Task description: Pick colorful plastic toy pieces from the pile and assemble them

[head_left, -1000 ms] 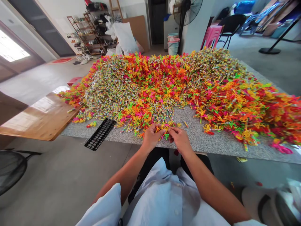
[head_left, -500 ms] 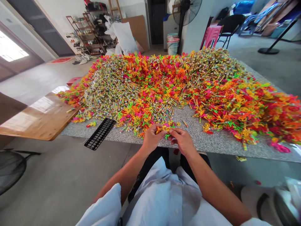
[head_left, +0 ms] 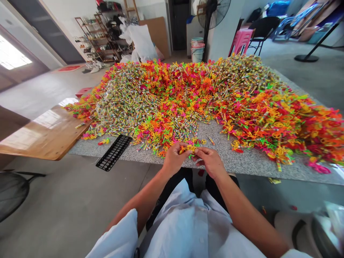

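My left hand [head_left: 173, 158] and my right hand [head_left: 210, 161] meet at the near edge of a grey stone table [head_left: 242, 163]. Both are closed in a pinch on a small bunch of bright plastic pieces [head_left: 188, 148], yellow and green, held between the fingertips. Just beyond the hands begins a huge heap of small coloured plastic pieces and striped sticks [head_left: 193, 96], which covers most of the table. A few loose pieces lie on the stone near my fingers.
A black perforated tray [head_left: 114, 152] lies at the table's near left corner. A wooden tabletop [head_left: 45, 134] adjoins on the left. A standing fan [head_left: 212, 18], buckets, shelves, white sacks and chairs stand at the back. A dark fan grille [head_left: 12, 191] sits low left.
Both hands have stayed at the table's edge, working the small bunch; they have drawn slightly nearer to me and the fingers have shifted on the pieces.
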{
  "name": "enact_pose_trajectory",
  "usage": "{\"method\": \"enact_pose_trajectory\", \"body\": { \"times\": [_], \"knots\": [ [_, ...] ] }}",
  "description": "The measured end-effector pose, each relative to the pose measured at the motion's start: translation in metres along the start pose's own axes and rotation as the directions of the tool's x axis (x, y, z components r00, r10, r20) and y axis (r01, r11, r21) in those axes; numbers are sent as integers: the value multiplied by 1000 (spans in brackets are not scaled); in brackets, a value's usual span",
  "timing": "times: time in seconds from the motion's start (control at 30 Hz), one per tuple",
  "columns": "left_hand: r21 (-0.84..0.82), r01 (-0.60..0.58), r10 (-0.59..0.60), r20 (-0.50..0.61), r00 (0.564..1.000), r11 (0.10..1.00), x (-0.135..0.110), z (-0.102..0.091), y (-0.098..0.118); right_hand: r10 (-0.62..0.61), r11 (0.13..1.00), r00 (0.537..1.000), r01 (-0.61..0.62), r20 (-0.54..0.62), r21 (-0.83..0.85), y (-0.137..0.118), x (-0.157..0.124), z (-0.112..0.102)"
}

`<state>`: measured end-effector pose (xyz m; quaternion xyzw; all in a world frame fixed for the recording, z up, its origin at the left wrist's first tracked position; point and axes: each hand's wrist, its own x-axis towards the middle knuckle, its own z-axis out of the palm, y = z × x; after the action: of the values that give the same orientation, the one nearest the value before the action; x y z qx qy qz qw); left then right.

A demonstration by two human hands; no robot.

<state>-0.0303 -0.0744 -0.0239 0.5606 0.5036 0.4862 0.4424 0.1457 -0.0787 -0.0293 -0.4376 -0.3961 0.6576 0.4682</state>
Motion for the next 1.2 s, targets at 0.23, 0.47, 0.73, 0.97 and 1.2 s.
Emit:
{"method": "enact_pose_trajectory", "body": {
  "times": [0.23,0.47,0.73,0.97,1.2],
  "knots": [
    [21,-20,20,-11,1000,1000,-3,1,-5,-50,990,998,47,-23,-134,-1,-6,2],
    [52,-1,2,-21,1000,999,-6,1,1,-10,999,1000,9,-16,-42,2,-6,4],
    [4,11,-10,-47,999,1000,-12,7,-9,-69,992,995,62,-65,-108,8,-10,7],
    [-153,-131,137,24,990,979,-12,-5,-4,-253,953,967,241,-45,-182,10,-22,17],
    [110,-588,558,216,801,801,-25,-24,28,-565,746,825,507,-7,-432,12,-45,17]
  ]
}}
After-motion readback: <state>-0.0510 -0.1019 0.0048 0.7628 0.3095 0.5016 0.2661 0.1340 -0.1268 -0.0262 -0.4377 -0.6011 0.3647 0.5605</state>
